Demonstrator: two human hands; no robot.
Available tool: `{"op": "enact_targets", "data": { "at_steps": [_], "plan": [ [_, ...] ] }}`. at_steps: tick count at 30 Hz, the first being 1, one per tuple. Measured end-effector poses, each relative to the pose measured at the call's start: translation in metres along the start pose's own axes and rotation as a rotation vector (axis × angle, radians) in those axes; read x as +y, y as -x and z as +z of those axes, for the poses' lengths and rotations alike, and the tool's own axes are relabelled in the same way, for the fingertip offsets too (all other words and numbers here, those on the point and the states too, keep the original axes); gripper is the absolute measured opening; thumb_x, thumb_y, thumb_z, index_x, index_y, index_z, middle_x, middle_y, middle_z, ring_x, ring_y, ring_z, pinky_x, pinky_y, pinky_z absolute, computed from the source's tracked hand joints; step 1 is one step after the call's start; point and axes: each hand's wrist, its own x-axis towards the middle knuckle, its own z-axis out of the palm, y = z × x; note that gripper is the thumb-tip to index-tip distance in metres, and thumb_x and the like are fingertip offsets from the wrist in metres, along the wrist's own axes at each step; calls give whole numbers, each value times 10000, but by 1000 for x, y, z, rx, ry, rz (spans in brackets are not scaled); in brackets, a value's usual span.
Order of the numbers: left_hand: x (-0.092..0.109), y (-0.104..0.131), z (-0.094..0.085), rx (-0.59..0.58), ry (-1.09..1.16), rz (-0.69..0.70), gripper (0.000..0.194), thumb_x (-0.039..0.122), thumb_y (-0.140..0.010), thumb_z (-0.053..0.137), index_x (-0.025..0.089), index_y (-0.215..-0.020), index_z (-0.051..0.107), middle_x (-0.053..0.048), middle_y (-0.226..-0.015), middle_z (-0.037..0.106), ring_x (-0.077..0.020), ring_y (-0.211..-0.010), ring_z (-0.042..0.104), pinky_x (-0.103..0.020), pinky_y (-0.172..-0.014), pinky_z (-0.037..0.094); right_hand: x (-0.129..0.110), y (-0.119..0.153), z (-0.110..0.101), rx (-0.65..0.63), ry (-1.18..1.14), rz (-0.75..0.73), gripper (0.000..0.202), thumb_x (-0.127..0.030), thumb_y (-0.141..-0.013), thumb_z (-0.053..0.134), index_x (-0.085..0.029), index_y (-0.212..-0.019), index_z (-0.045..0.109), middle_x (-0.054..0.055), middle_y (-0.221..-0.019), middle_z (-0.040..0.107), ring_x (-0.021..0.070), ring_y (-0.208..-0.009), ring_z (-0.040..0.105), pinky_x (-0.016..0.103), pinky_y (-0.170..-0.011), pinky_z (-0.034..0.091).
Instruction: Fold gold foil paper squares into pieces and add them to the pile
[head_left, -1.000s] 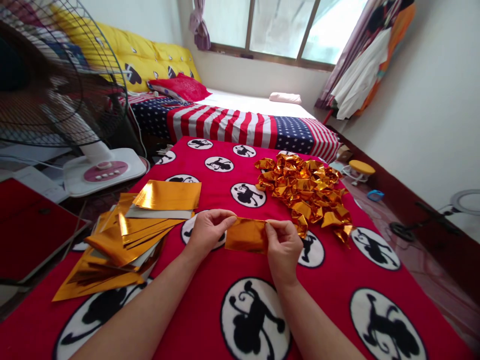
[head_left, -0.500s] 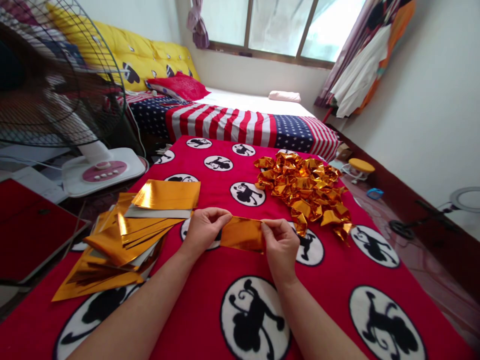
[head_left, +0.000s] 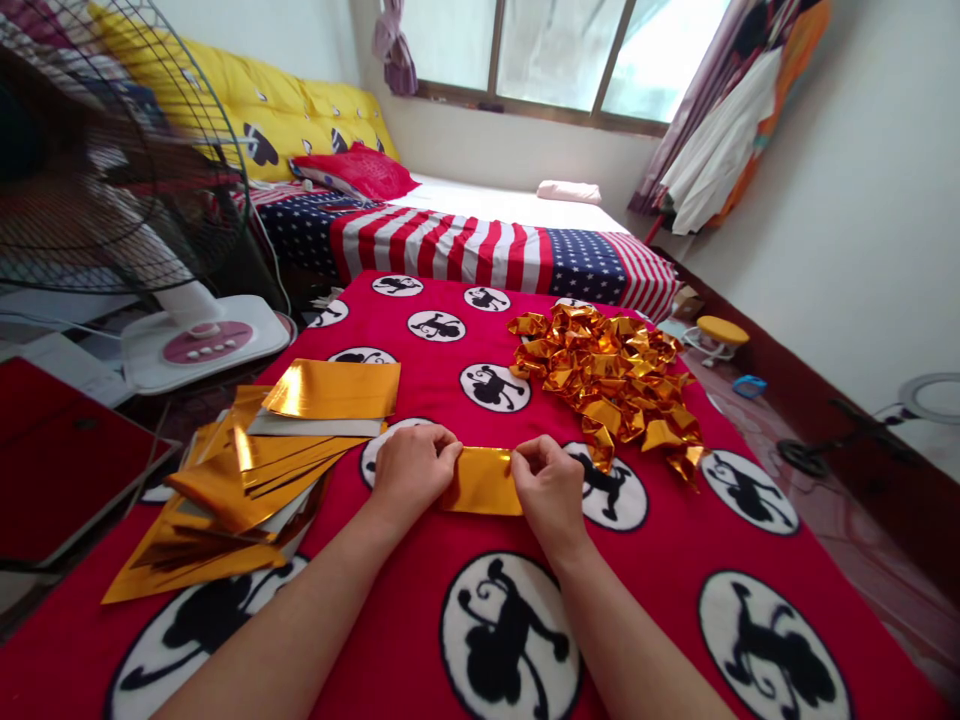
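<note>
A folded strip of gold foil paper [head_left: 484, 482] is stretched between my two hands over the red cloth [head_left: 390, 640]. My left hand [head_left: 417, 462] pinches its upper left corner between thumb and fingers. At the upper right corner, my right hand [head_left: 551, 490] pinches the strip in the same way. To the left lies a loose stack of gold foil sheets [head_left: 330, 388], some showing grey undersides. A heap of folded gold foil pieces [head_left: 611, 365] sits on the cloth at the right, beyond my right hand.
A white fan [head_left: 206, 345] with a wire cage stands on the left, beside a red panel [head_left: 67, 460]. Behind the cloth-covered surface is a bed with a striped, starred cover [head_left: 450, 245]. A yellow-topped stool [head_left: 724, 332] stands on the floor at right.
Both hands have come slightly closer together, and the foil strip has shifted a little lower, now looking brighter and flatter. The stack and the heap have stayed put.
</note>
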Motion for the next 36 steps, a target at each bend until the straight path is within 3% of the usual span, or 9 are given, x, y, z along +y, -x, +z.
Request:
{"op": "enact_targets", "data": {
  "at_steps": [6, 11, 14, 16, 19, 21, 26, 31, 36],
  "plan": [
    [-6, -2, -1, 88, -148, 24, 162, 275, -768, 564, 222, -708, 706, -54, -739, 723, -220, -696, 649, -289, -594, 391, 6, -6, -4, -6, 306, -53, 111, -177, -721, 545, -203, -636, 610, 6, -561, 637, 155, -520, 583, 260, -553, 380],
    [-19, -5, -3, 173, -181, 39, 147, 259, -762, 574, 211, -678, 685, -56, -701, 708, -203, -621, 623, -279, -548, 366, 18, -14, -12, 30, 363, -13, 95, -193, -703, 561, -208, -648, 637, 10, -550, 639, 168, -515, 577, 276, -567, 380],
    [-21, -6, 0, 161, -48, 36, 144, 263, -783, 578, 212, -722, 699, -46, -733, 714, -187, -651, 624, -266, -581, 390, 19, -15, -11, 46, 283, 24, 94, -252, -737, 585, -212, -674, 643, 3, -565, 635, 162, -525, 563, 269, -556, 373],
    [-19, -6, 0, 169, 87, 67, 146, 262, -805, 574, 204, -736, 689, -34, -746, 709, -169, -661, 617, -256, -617, 409, 16, -15, -11, 46, 89, 70, 187, -340, -816, 545, -208, -746, 659, 10, -633, 654, 159, -560, 569, 263, -555, 387],
    [-13, -4, -1, 234, 226, 170, 165, 253, -846, 548, 190, -733, 650, -24, -727, 673, -146, -656, 588, -246, -647, 418, 11, -15, -11, 15, -292, 105, 357, -447, -913, 418, -192, -902, 668, 48, -851, 694, 176, -753, 618, 250, -583, 431],
    [-8, -2, -2, 265, 268, 235, 173, 254, -866, 534, 188, -738, 630, -24, -720, 649, -145, -667, 575, -248, -670, 424, 7, -15, -12, -13, -429, 91, 351, -468, -901, 463, -189, -985, 659, 60, -972, 691, 190, -884, 620, 253, -648, 462],
    [3, 5, -2, 256, 282, 347, 157, 247, -876, 531, 192, -750, 607, -38, -733, 635, -170, -727, 582, -279, -726, 441, -2, -11, -11, -122, -354, -22, 292, -383, -754, 711, -208, -982, 665, 40, -914, 689, 192, -847, 624, 312, -788, 479],
    [7, 7, -1, 233, 296, 406, 139, 228, -873, 534, 193, -758, 604, -38, -722, 632, -176, -721, 581, -296, -724, 443, -6, -10, -12, -152, -223, -133, 148, -341, -752, 724, -214, -810, 673, 20, -808, 675, 184, -790, 612, 311, -758, 474],
    [6, 7, -1, 206, 307, 405, 147, 230, -879, 525, 196, -763, 608, -39, -730, 631, -175, -724, 579, -293, -719, 440, -5, -10, -11, -180, -247, -115, 127, -328, -771, 702, -205, -752, 676, 18, -744, 669, 166, -709, 608, 272, -661, 477]
  ]
}}
